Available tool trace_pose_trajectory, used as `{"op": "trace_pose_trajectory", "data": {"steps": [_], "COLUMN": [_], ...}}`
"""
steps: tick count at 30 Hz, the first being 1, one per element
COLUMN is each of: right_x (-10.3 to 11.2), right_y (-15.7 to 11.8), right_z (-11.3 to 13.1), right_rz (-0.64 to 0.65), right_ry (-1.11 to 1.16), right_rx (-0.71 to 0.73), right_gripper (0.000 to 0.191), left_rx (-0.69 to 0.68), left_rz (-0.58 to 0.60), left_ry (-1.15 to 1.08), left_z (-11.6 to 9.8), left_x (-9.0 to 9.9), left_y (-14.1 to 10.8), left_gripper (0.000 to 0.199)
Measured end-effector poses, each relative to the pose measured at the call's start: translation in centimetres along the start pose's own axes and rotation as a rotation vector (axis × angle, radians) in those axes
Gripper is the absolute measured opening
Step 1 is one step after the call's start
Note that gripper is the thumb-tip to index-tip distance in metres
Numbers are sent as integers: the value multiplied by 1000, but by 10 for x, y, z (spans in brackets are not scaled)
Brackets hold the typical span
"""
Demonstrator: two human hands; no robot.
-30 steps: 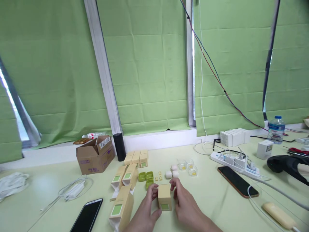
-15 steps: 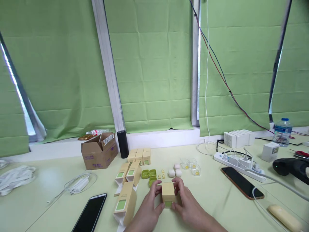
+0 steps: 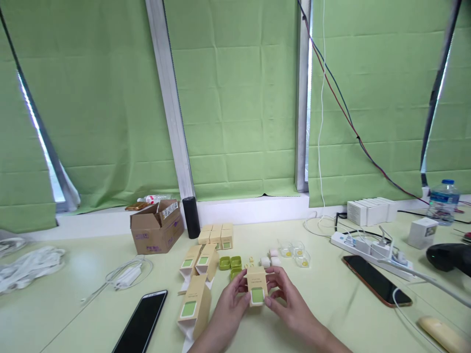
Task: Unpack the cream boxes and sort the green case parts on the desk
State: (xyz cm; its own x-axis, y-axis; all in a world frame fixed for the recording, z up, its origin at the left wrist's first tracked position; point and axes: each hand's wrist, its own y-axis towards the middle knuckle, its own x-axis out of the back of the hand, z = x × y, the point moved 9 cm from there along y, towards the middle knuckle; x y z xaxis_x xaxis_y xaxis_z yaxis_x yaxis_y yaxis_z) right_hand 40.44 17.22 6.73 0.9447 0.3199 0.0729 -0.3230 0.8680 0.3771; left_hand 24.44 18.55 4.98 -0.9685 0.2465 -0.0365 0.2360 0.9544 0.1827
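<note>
The small tan cardboard box with a green square on its front (image 3: 256, 278) sits between the left hand (image 3: 231, 305) and the right hand (image 3: 289, 299), each pinching one side, thumbs low at the front edges and fingers curled behind. It leans back, its printed face toward the wearer; whether its base touches the surface (image 3: 331, 282) I cannot tell. For a good hold, pressure should probably be light and even, since card walls may crease; matching thumb heights would help prevent twisting, and thumbs clear of the square would leave the face readable.

Just left of the left hand stand larger tan boxes with open white flaps (image 3: 196, 304). Ahead of the hands lie olive-green square cups (image 3: 224, 263), white rounded pieces (image 3: 275, 262) and clear plastic shells with yellow centres (image 3: 303, 260). The pale yellow-green surface also carries a black phone with a pale rim (image 3: 142, 321), well left of the left hand, and a white power strip (image 3: 351, 243), well right of the right hand. Far beyond both, green fabric blinds (image 3: 235, 108) cover the windows.
</note>
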Motion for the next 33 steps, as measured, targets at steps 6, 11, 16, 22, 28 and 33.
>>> {"op": "trace_pose_trajectory", "data": {"steps": [6, 11, 16, 22, 28, 33], "right_x": [2, 2, 0, -15, -25, -12], "right_y": [0, -1, 0, -1, -4, 1], "right_z": [-3, -1, 1, 1, 0, -8], "right_rz": [-9, -14, -18, 51, 38, -1], "right_ry": [16, 24, 107, 208, 272, 342], "right_rx": [23, 25, -10, -54, -80, -63], "right_gripper": [49, 51, 52, 50, 59, 67], "left_rx": [83, 99, 117, 43, 21, -23], "left_rz": [36, 86, 55, -54, 1, 15], "left_ry": [-87, -103, -98, -38, -67, -62], "left_z": [3, -2, 4, 0, -7, -12], "left_x": [-10, -17, -12, -7, -21, -18], "left_y": [-2, -3, 2, 1, -7, -6], "left_gripper": [91, 89, 89, 78, 70, 53]}}
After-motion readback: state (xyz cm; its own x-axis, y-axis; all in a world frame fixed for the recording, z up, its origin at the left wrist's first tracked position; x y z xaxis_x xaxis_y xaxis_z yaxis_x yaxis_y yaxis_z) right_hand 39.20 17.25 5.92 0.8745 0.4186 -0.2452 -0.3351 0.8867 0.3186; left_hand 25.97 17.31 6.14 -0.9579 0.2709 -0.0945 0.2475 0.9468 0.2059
